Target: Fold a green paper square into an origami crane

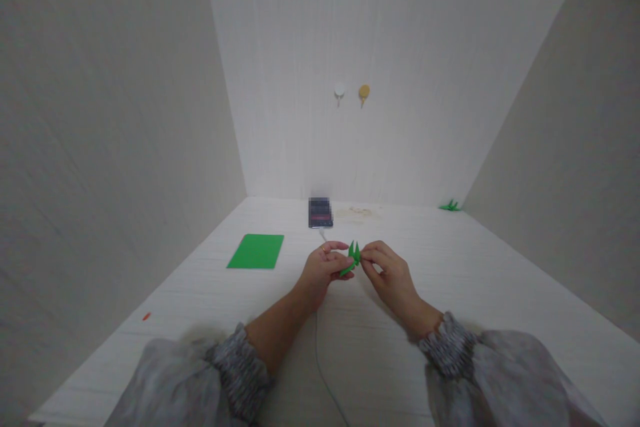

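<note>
A small folded green paper figure (354, 253), with two pointed tips sticking up, is held above the table between my hands. My left hand (327, 265) grips it from the left, thumb on top and fingers around and beneath its lower part. From the other side, my right hand (390, 270) pinches the figure's right edge between thumb and fingertips. Part of the paper is covered by my left fingers. To the left of my hands lies a flat green paper square (256, 251).
A phone (321, 213) leans at the back wall, its white cable (323, 373) running forward under my left arm. Another folded green paper figure (450, 206) sits in the back right corner. A small red-orange piece (147, 315) lies at the left. Two hooks (364, 91) are on the wall.
</note>
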Available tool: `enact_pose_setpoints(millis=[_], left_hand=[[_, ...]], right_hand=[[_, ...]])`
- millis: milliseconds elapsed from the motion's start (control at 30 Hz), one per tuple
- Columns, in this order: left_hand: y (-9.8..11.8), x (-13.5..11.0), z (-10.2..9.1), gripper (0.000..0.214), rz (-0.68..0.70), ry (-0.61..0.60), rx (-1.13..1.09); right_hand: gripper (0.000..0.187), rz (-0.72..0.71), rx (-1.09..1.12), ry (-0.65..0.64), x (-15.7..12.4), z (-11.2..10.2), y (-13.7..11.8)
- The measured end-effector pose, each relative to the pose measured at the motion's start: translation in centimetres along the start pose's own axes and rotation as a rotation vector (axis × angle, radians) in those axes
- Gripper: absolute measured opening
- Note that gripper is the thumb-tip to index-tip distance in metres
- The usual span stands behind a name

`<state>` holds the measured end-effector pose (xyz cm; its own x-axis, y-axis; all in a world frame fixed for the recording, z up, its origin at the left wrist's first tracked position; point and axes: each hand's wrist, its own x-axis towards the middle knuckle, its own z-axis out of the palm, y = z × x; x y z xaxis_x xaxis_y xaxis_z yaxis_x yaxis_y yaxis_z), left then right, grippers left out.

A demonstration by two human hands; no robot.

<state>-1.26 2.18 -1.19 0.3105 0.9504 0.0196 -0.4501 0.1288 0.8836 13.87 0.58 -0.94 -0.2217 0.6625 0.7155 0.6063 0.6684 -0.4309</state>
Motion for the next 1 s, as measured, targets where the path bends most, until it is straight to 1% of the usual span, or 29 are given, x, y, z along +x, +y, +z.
enact_pose_setpoints(millis=[133, 267, 333, 467, 567, 667, 733, 900, 1000], left_hand=[[0.0, 0.0, 0.1, 0.039, -0.005, -0.055, -0.017], [0.0, -0.1, 0.1, 0.044, -0.022, -0.107, 0.001], [0.0, -0.2, 0.1, 0.046, -0.026, -0.106, 0.013], [0.1, -0.3, 0.2, 0.039, -0.060, -0.092, 0.058], [0.0, -0.3, 0.2, 0.038, -0.053, -0.066, 0.084], [-0.2, -0.1, 0.2, 0.041, -0.025, -0.055, 0.062], [-0.2, -0.1, 0.1, 0.042, -0.035, -0.051, 0.057], [-0.3, -0.2, 0.1, 0.031, -0.081, -0.114, 0.061], [-0.3, -0.2, 0.1, 0.028, -0.089, -0.116, 0.074]], right_hand=[[0.015, -0.021, -0.011, 0.016, 0.0, 0.0, 0.1], [0.018, -0.051, -0.046, 0.009, 0.0, 0.1, 0.7], [0.019, -0.070, -0.081, -0.017, -0.2, 0.2, 1.1], [0.020, -0.131, -0.187, -0.049, -0.3, 0.2, 1.4], [0.019, -0.170, -0.229, -0.021, -0.3, 0.2, 1.4], [0.020, -0.161, -0.256, 0.031, -0.3, 0.2, 1.4], [0.020, -0.159, -0.273, 0.046, -0.3, 0.2, 1.4], [0.020, -0.198, -0.274, 0.029, -0.2, 0.2, 1.5], [0.022, -0.203, -0.216, 0.001, -0.1, 0.2, 1.3]])
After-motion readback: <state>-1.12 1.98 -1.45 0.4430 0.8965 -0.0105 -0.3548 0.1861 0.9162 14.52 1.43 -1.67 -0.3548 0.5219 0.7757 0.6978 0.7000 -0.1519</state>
